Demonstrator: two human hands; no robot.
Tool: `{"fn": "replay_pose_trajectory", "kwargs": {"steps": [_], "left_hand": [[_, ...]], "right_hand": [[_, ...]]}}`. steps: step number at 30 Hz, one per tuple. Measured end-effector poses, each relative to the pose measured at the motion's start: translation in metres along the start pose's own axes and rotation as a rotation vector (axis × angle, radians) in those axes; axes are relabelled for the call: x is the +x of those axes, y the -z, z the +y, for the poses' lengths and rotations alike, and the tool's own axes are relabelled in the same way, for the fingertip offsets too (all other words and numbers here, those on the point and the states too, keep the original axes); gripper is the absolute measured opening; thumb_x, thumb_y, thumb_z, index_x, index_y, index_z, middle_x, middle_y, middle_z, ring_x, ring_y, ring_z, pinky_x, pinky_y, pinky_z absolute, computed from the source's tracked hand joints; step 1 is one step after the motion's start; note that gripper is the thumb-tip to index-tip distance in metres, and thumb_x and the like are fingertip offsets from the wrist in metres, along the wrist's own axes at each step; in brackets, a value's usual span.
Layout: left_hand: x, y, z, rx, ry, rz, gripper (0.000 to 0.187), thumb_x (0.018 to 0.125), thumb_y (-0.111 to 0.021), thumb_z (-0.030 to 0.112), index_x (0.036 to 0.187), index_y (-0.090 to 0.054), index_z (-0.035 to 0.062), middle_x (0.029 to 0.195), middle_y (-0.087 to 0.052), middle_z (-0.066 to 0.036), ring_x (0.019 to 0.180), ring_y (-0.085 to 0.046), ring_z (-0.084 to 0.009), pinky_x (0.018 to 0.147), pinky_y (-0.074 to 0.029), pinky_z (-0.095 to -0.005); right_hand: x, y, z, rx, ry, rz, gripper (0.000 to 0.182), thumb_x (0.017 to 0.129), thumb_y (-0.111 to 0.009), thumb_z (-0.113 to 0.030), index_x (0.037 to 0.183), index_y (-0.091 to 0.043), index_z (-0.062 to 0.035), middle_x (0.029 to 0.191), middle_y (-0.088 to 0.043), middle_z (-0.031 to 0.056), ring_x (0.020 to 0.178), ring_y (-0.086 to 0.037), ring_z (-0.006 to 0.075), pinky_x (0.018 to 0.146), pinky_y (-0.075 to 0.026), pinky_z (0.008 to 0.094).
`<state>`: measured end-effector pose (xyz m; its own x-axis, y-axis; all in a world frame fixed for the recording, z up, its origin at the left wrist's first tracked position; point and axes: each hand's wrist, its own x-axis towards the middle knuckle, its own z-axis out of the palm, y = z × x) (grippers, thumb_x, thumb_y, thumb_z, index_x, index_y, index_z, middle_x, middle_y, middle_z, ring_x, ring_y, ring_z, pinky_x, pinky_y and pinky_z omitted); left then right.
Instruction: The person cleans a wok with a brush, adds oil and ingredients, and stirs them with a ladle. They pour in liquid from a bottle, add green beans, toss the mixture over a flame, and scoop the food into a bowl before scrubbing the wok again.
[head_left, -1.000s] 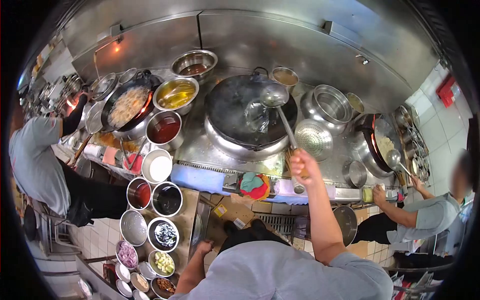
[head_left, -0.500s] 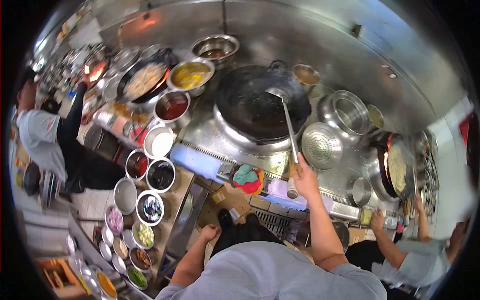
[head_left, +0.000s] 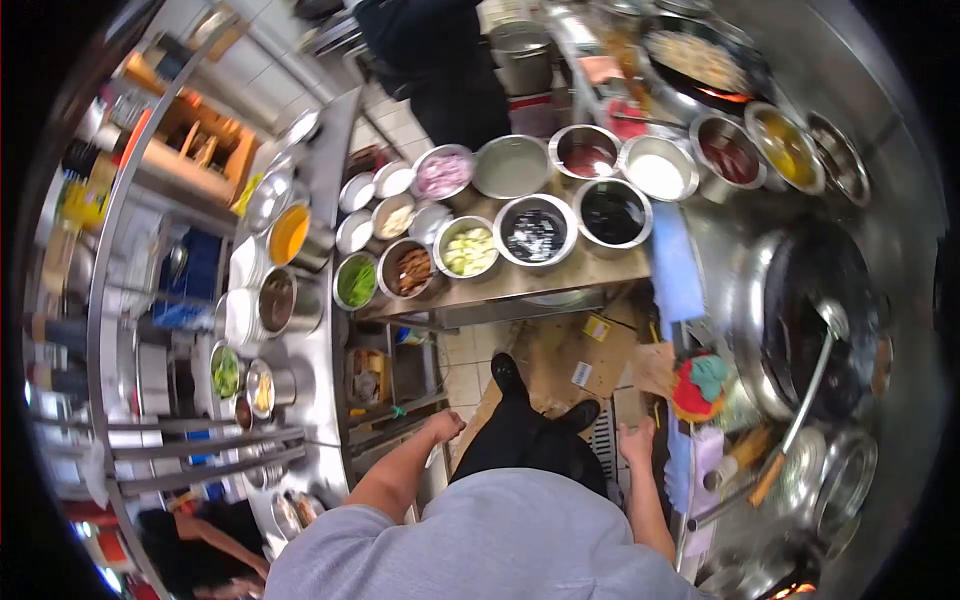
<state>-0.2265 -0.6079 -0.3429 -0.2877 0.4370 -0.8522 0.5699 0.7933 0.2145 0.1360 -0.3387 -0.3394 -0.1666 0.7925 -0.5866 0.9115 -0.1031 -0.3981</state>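
Note:
My left hand [head_left: 446, 426] is closed in a loose fist beside my left leg, with nothing visible in it. My right hand [head_left: 636, 440] hangs low by the stove's front edge, thumb and fingers slightly apart and seemingly bare. A ladle [head_left: 812, 385] lies with its bowl in the black wok [head_left: 800, 275] and its wooden handle over the stove edge. Near my right hand are a red and green cloth [head_left: 700, 385] and a bamboo brush [head_left: 742, 455]. Ahead stand metal pots, including one of dark liquid [head_left: 612, 212] and one of chopped pale green vegetable [head_left: 468, 248].
A counter [head_left: 500, 288] crosses in front, carrying several pots and bowls. A steel table [head_left: 325, 385] and a rack [head_left: 105, 300] line the left. Flattened cardboard [head_left: 560, 350] covers the floor. A person in black trousers [head_left: 435, 75] stands beyond the counter; another person's arm [head_left: 225, 545] shows lower left.
My view has turned left, bringing the counter of pots in front. My right hand has let go of the ladle and dropped to my side; the ladle stays in the wok.

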Motion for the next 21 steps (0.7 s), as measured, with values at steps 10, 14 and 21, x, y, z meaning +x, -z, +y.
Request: {"fn": "replay_pose_trajectory", "kwargs": {"steps": [10,14,21], "left_hand": [[-0.090,-0.043,-0.056,-1.026,0.094,0.325,0.020,0.084,-0.058,0.027,0.078,-0.061,0.0080,0.067,-0.061,-0.001,0.063,-0.057,-0.0106,0.060,-0.045,-0.0266],[-0.153,-0.058,-0.081,-1.642,0.168,0.483,0.015,0.089,-0.054,0.024,0.088,-0.061,0.0102,0.074,-0.059,0.001,0.064,-0.054,-0.0088,0.057,-0.043,-0.0233],[-0.277,-0.136,-0.110,-2.508,-0.021,1.300,0.014,0.087,-0.053,0.028,0.087,-0.056,0.0136,0.070,-0.052,0.000,0.056,-0.045,-0.0089,0.047,-0.033,-0.0211]], "right_hand": [[0.105,0.030,-0.091,-0.643,0.478,-0.263,0.050,0.086,-0.056,-0.041,0.111,-0.061,0.0027,0.105,-0.063,0.0244,0.100,-0.061,0.0346,0.080,-0.050,0.0393],[0.048,0.070,-0.332,0.327,0.734,-0.504,0.024,0.095,-0.052,-0.027,0.103,-0.060,-0.0059,0.087,-0.059,0.0007,0.075,-0.054,0.0067,0.062,-0.047,0.0208],[0.233,0.007,-0.611,-0.667,1.364,0.004,0.047,0.078,-0.061,-0.011,0.122,-0.051,0.0035,0.117,-0.056,0.0270,0.105,-0.057,0.0383,0.087,-0.045,0.0391]]}}
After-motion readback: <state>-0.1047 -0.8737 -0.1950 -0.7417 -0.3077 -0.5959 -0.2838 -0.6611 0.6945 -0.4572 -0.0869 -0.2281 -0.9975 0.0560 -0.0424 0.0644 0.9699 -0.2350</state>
